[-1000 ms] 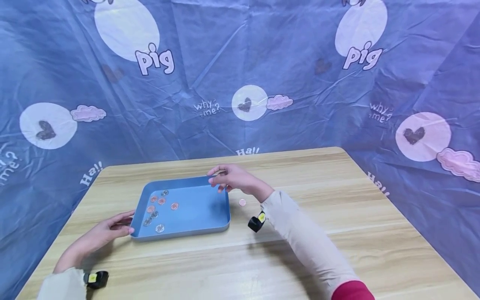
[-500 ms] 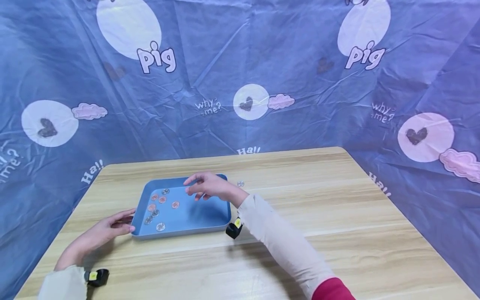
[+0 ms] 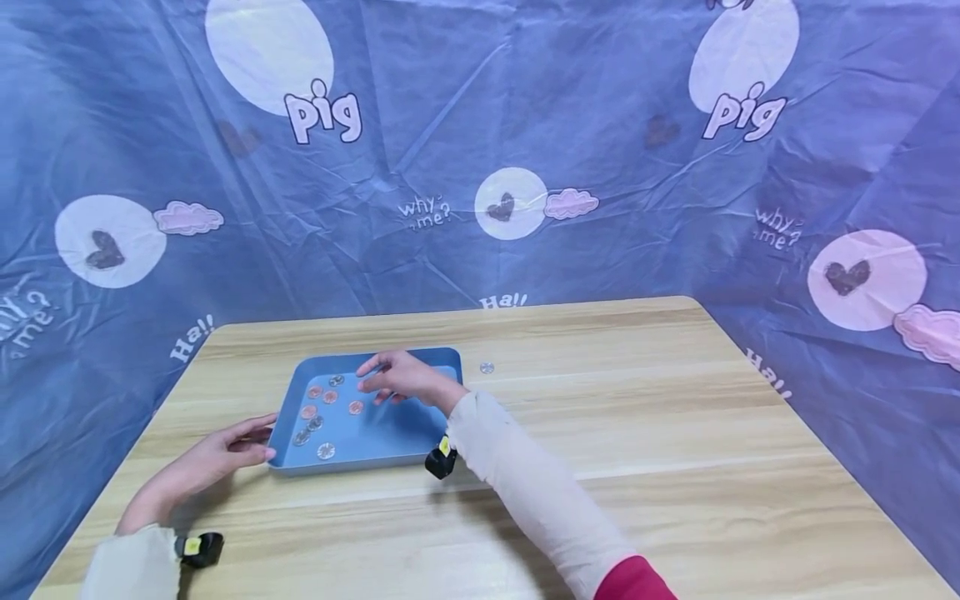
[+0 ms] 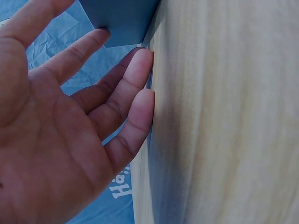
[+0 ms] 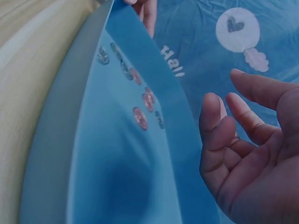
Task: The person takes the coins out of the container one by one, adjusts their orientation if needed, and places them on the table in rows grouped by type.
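Note:
A blue rectangular tray (image 3: 360,460) lies on the wooden table with several copper-coloured and silver coins on its floor, mostly toward the left end. One copper-coloured coin (image 3: 356,407) sits nearer the middle. My left hand (image 3: 225,450) rests beside the tray's left end, thumb by the front corner; in the left wrist view a fingertip (image 4: 103,33) meets the tray wall. Above the tray's back half hovers my right hand (image 3: 401,377), fingers loosely bent and apart. No object shows between them in the right wrist view, where coins (image 5: 140,118) appear past the hand.
A silver coin (image 3: 487,367) lies on the table (image 3: 637,467) just beyond the tray's back right corner. Blue printed cloth (image 3: 420,167) hangs behind the table and at its sides. My right forearm crosses the tray's right end.
My right hand has moved left from the tray's right rim to over its inside. The copper-coloured coin right of the tray drops from sight by my sleeve. My left hand stays put.

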Action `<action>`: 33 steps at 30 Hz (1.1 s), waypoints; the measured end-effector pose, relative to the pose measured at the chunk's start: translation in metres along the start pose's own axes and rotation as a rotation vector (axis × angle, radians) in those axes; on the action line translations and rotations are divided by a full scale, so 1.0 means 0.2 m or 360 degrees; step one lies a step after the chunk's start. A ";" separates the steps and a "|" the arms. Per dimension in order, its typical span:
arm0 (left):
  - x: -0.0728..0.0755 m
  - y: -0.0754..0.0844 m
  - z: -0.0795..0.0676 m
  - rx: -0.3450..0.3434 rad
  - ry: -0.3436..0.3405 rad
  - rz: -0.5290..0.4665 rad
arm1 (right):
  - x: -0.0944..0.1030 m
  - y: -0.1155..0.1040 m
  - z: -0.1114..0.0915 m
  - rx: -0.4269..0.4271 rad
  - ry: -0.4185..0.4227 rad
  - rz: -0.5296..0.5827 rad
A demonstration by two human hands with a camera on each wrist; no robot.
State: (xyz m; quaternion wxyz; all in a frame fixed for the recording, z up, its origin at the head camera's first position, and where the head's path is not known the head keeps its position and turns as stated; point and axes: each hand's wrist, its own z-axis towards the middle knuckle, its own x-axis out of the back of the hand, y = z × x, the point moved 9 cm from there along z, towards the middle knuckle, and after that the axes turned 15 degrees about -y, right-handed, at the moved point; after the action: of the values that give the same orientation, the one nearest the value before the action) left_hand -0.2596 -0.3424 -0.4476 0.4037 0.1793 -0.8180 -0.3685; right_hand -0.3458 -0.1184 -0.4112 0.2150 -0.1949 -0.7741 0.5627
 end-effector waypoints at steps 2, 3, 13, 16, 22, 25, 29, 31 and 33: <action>0.01 0.00 0.00 0.0000 0.0011 0.0009 | -0.01 0.01 0.03 -0.0008 0.0003 -0.0005; 0.01 0.00 0.00 -0.0004 0.0011 0.0009 | -0.01 0.02 0.04 -0.0011 0.0002 -0.0012; 0.02 -0.01 -0.01 0.0010 0.0018 -0.0014 | -0.06 0.08 0.14 -0.0086 0.0003 -0.0079; 0.02 -0.01 -0.01 0.0024 0.0024 0.0002 | -0.07 0.10 0.16 -0.0122 0.0011 -0.0098; 0.01 -0.01 0.00 0.0021 0.0032 0.0006 | -0.08 0.12 0.18 -0.0190 0.0007 -0.0230; 0.01 -0.01 0.00 0.0008 0.0024 -0.0017 | -0.07 0.13 0.19 -0.0231 0.0023 -0.0264; 0.01 0.00 0.00 -0.0003 0.0020 -0.0039 | -0.08 0.13 0.19 -0.0265 0.0049 -0.0279; 0.01 0.00 0.00 -0.0008 0.0024 -0.0044 | -0.08 0.13 0.20 -0.0272 0.0076 -0.0292; 0.01 0.00 -0.01 -0.0017 0.0030 -0.0054 | -0.08 0.13 0.20 -0.0273 0.0111 -0.0323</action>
State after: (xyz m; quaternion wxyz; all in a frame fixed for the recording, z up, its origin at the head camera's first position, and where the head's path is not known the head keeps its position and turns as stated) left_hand -0.2603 -0.3443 -0.4449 0.4060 0.1946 -0.8090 -0.3779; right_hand -0.3540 -0.1510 -0.4496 0.2801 -0.1526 -0.8272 0.4626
